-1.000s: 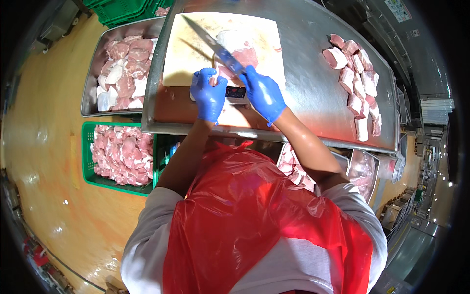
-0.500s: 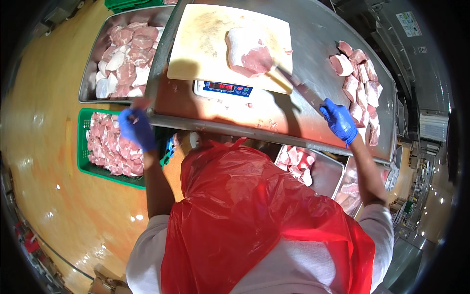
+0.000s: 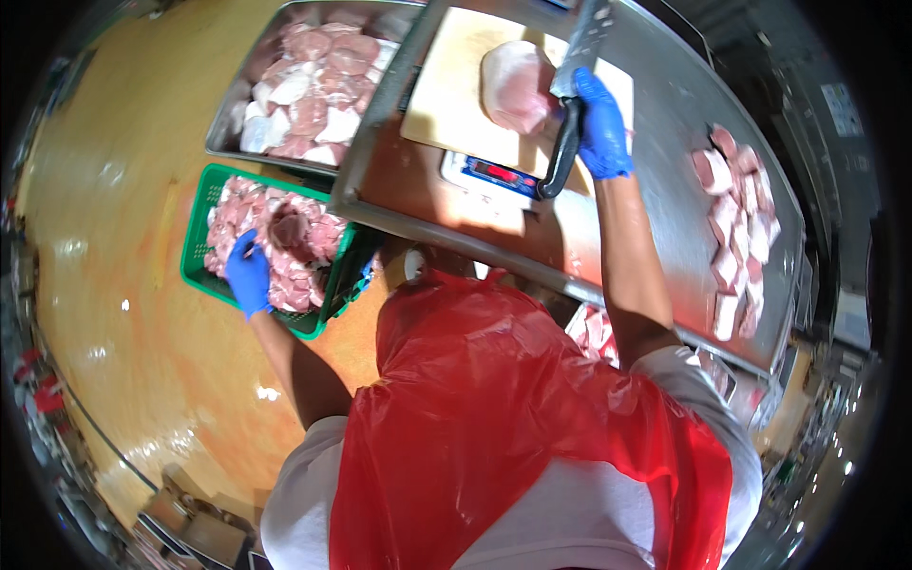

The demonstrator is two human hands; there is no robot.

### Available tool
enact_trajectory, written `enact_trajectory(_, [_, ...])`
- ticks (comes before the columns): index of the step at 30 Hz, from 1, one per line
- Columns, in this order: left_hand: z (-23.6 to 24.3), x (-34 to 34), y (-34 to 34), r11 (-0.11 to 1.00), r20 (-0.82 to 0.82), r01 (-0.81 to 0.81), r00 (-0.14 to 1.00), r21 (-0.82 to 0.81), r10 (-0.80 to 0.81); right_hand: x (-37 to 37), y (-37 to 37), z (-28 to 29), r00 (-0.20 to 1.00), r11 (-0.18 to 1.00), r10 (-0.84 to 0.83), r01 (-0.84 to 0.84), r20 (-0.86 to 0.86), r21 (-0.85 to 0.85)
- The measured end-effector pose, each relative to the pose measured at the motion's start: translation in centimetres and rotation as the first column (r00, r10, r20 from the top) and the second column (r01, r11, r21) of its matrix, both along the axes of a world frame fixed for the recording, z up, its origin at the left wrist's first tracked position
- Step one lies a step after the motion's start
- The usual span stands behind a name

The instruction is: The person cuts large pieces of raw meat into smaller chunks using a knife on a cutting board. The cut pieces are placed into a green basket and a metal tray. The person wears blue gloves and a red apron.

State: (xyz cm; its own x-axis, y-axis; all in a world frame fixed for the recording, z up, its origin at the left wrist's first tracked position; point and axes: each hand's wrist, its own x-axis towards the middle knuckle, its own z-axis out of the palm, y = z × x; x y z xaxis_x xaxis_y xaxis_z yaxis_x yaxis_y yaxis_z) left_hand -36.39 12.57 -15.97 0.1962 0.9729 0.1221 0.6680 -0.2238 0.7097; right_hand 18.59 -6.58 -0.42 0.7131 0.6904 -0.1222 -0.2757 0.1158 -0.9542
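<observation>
My right hand (image 3: 602, 128), in a blue glove, grips a large knife (image 3: 566, 133) by its black handle, blade pointing away over the cutting board (image 3: 445, 90). Left of the blade a thick block of raw meat (image 3: 516, 87) with a pale fat side lies on the board. My left hand (image 3: 249, 274), also gloved in blue, is over the near left part of a green basket (image 3: 195, 249) full of meat trimmings (image 3: 237, 204). Its fingers look spread, holding nothing. A darker meat piece (image 3: 291, 231) shows just right of them, apart from the glove.
A digital scale (image 3: 494, 177) sits at the board's near edge on the metal table (image 3: 655, 214). Several cut meat chunks (image 3: 741, 228) lie in rows at its right. A steel tub (image 3: 228, 123) of meat slices stands left, beyond the basket. Another meat container (image 3: 594, 334) shows below the table edge.
My left hand has moved down over the basket and let go of a meat piece. My right hand has swung left to the board, turning the knife to point away. The view has shifted.
</observation>
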Motion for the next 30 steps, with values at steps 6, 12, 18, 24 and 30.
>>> enact_trajectory(6, [0.4, 5.4, 0.1, 0.996, 0.144, 0.083, 0.987, -0.024, -0.079, -3.0, 2.9, 13.4, 0.93, 0.925, -0.113, -0.031, 0.351, 0.379])
enact_trajectory(12, [-1.2, 7.9, -1.3, 0.992, 0.082, 0.127, 0.989, -0.011, -0.125, -2.5, -9.0, 6.4, 0.893, 0.991, -0.025, 0.08, 0.45, -0.103])
enact_trajectory(18, [5.6, 20.0, -0.1, 0.909, 0.415, 0.417, 0.823, 0.02, -0.388, -5.7, -24.2, -0.4, 0.88, 0.86, -0.37, 0.445, 0.296, -0.248])
enact_trajectory(24, [22.0, 39.2, -12.0, 0.505, 0.321, 0.838, 0.429, 0.208, -0.844, -6.3, -33.5, -5.1, 0.686, 0.625, -0.683, 0.727, 0.252, -0.286])
enact_trajectory(30, [19.7, 62.1, -33.3, -0.156, 0.165, 0.94, -0.213, 0.303, -0.963, -7.1, -40.3, -9.5, 0.531, 0.488, -0.84, 0.83, 0.113, -0.271])
